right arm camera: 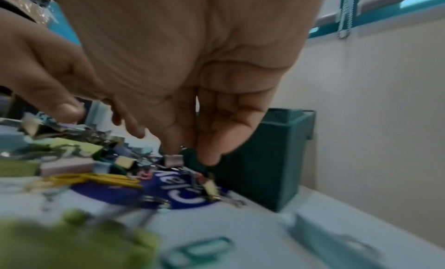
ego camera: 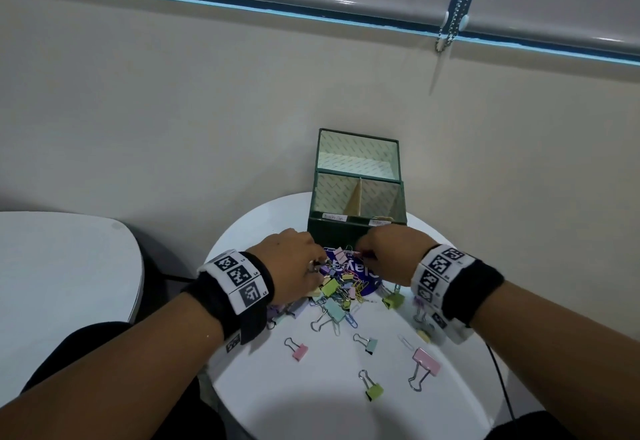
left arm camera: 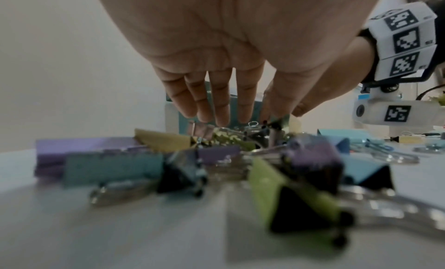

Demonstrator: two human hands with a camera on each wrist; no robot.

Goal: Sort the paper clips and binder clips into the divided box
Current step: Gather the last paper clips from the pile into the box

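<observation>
A dark green divided box (ego camera: 332, 235) stands open at the back of the round white table (ego camera: 311, 415), with two labelled compartments. In front of it lies a pile of pastel binder clips and paper clips (ego camera: 337, 287). My left hand (ego camera: 320, 263) reaches down onto the pile's left side. Its fingers (left arm camera: 222, 119) are straight and hold nothing, just above the pile (left arm camera: 216, 155). My right hand (ego camera: 362, 249) hovers at the pile's far right, close to the box (right arm camera: 265, 159). Its fingertips (right arm camera: 173, 149) touch a small pale binder clip (right arm camera: 173, 160), and the thumb is spread away.
Loose binder clips lie nearer me: pink (ego camera: 299, 351), blue (ego camera: 370, 344), a larger pink one (ego camera: 426, 363) and green (ego camera: 374, 391). A blue round sticker (ego camera: 363, 275) lies under the pile. A second white table (ego camera: 69, 266) stands at the left. A black cable (ego camera: 498, 370) runs off the right edge.
</observation>
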